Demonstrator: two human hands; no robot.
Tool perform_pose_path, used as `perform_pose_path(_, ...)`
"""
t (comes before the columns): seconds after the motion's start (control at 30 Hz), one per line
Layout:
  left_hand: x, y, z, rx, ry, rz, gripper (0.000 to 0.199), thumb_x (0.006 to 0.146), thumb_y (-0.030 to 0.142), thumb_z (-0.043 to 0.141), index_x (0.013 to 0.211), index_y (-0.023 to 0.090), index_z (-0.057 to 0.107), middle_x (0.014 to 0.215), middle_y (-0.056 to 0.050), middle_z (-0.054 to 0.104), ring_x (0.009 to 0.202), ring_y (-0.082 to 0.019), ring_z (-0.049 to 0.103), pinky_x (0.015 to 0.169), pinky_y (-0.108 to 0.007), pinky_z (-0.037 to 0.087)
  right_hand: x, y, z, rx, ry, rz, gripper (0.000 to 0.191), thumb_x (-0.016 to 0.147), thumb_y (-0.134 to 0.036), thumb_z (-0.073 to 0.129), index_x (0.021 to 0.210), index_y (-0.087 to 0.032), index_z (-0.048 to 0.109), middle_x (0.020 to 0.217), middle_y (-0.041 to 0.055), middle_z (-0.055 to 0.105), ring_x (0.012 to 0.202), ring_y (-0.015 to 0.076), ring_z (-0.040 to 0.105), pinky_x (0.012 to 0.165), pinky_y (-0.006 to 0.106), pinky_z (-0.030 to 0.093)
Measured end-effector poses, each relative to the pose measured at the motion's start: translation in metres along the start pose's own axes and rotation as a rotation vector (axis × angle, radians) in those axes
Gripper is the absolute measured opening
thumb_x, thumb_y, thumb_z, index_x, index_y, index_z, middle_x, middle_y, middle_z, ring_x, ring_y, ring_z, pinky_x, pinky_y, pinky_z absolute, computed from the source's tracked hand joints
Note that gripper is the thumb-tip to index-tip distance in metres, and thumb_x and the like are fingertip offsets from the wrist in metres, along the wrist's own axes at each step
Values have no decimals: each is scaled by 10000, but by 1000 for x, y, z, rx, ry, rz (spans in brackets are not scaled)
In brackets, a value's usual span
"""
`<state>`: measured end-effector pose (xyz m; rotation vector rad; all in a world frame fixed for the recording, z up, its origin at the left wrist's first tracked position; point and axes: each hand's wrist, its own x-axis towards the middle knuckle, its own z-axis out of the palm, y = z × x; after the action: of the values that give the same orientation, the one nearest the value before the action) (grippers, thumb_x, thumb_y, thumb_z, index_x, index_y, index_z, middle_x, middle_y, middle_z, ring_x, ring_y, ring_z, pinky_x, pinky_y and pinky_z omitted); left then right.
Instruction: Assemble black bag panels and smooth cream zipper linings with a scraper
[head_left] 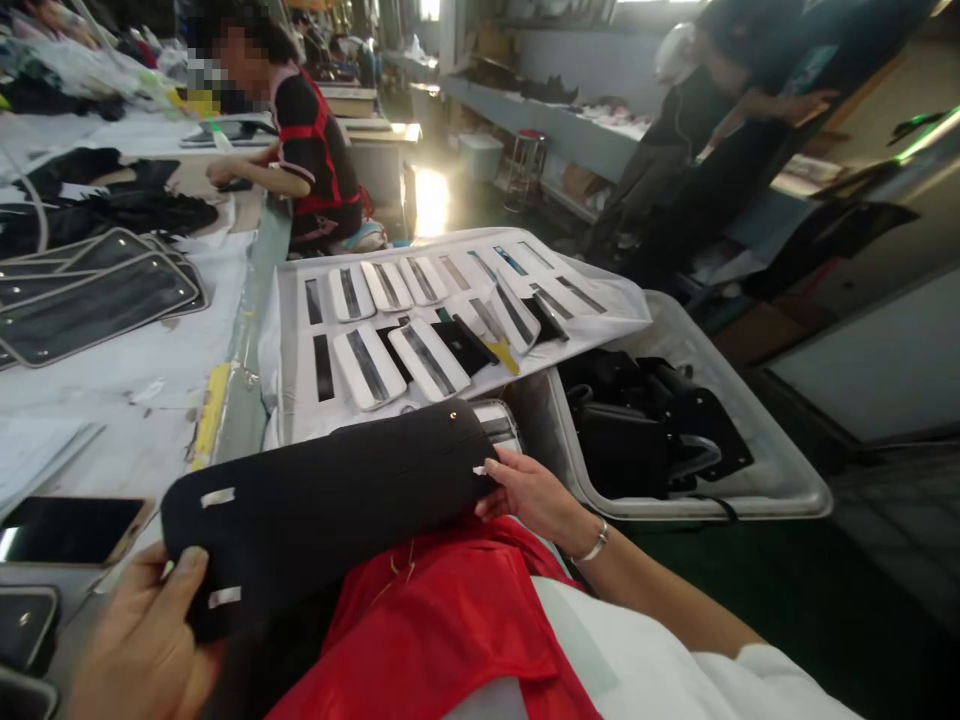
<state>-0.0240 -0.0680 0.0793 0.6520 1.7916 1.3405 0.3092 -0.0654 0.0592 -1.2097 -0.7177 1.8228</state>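
A long black panel (pixel 337 490) with rounded corners is held level above my red apron (pixel 435 620). My left hand (pixel 150 630) grips its left end, thumb on top near two small pale tape pieces. At the right end, my right hand (pixel 525 490) pinches the edge beside another small white piece. One metal stud shows near the panel's upper right corner. Just beyond the panel lies a white slotted board (pixel 300 400) carrying several white pieces with grey stripes (pixel 371 368). The undersides of the panel and my fingertips beneath it are hidden.
Left, a worktable (pixel 225 330) holds stacked grey-edged black panels (pixel 97 300) and a phone (pixel 75 530). A white bin (pixel 780 495) with black pieces (pixel 630 430) stands right. A co-worker (pixel 315 140) sits ahead; another person (pixel 697 130) stands at right.
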Motion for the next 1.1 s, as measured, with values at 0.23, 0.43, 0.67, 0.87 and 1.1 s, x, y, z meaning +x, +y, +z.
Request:
perform_pose_path(0.23,-13,-1,60,-57,-165,-250,630,430,237,825,1026,234,622,739,28,702,535,-132,632,473,-183,527,10,-16,-53,-421,199,-161,340,838,-482,505,776,-152,560,665,-4,554,530,86,504,462,196,446)
perform_pose_path(0.43,-13,19,104,-36,-127,-233,456,347,90,768,773,177,631,571,72,651,426,-71,568,416,-87,472,18,-24,-79,-433,194,-106,237,822,-405,541,901,-182,535,646,-45,510,523,82,477,468,199,429)
perform_pose_path(0.67,4,14,123,-31,-176,-236,466,398,108,780,837,184,646,668,66,692,467,-61,594,483,-93,510,37,-34,-94,-503,230,-47,327,836,-427,500,634,-169,490,542,-49,432,467,64,379,435,204,295)
perform_pose_path(0.87,2,16,135,49,-95,-265,444,392,105,764,812,184,645,646,69,680,488,-74,595,461,-98,495,44,-32,-105,-544,224,-39,274,794,-402,543,655,-167,544,517,-46,446,462,74,359,449,222,277)
perform_pose_path(1.1,-5,20,143,176,-71,-249,395,443,188,742,825,199,643,710,70,688,560,-92,613,507,-128,511,41,-27,-109,-573,246,-49,266,792,-395,552,662,-165,568,522,-46,424,481,74,321,443,214,251)
